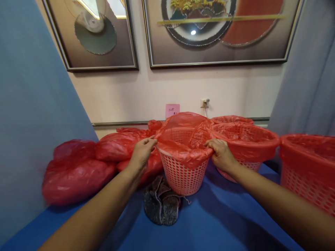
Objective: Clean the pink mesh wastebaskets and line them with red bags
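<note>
A pink plastic lattice basket (180, 176) stands on the blue table (209, 223) straight ahead. A thin red plastic bag (183, 139) is draped into it and puffs up over its rim. My left hand (141, 153) pinches the bag's edge at the basket's left rim. At the right rim, my right hand (221, 153) grips the bag's edge, fingers curled over it. Both hands are closed on the plastic.
Two more baskets lined with red bags stand to the right (243, 146) (306, 167), a third behind. A heap of red bags (78, 170) lies at the left. A dark grey cloth (161, 204) sits before the basket. Blue curtains flank the table.
</note>
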`<state>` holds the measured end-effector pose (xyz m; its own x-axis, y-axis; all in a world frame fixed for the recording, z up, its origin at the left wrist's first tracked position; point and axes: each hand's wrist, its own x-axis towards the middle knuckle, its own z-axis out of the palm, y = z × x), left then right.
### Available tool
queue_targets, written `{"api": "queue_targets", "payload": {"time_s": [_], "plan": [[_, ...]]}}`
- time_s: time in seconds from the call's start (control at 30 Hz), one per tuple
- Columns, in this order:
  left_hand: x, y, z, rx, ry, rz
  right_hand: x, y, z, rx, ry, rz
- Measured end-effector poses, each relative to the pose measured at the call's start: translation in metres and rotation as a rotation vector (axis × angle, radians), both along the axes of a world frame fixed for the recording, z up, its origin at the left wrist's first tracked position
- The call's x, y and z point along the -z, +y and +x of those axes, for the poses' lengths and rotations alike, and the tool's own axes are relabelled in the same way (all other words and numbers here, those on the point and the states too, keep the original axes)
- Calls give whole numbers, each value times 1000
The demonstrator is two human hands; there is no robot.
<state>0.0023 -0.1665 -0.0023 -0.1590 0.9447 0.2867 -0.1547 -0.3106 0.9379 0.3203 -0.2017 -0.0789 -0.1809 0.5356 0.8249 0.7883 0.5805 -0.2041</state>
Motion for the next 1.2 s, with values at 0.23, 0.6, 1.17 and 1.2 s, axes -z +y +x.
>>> {"api": "queue_targets", "payload": {"time_s": [0.23, 0.6, 1.17, 1.2], "plan": [[24, -17, -11, 63, -274, -241, -4, 1, -1, -24, -9, -42], [3, -18, -8, 191, -357, -326, -7, 22, 11, -155, 52, 40], [19, -28, -6, 238, -368, -368, -29, -59, -54, -162, -22, 302], [18, -28, -5, 240, -359, -359, -32, -65, -65, -184, -69, 297]]}}
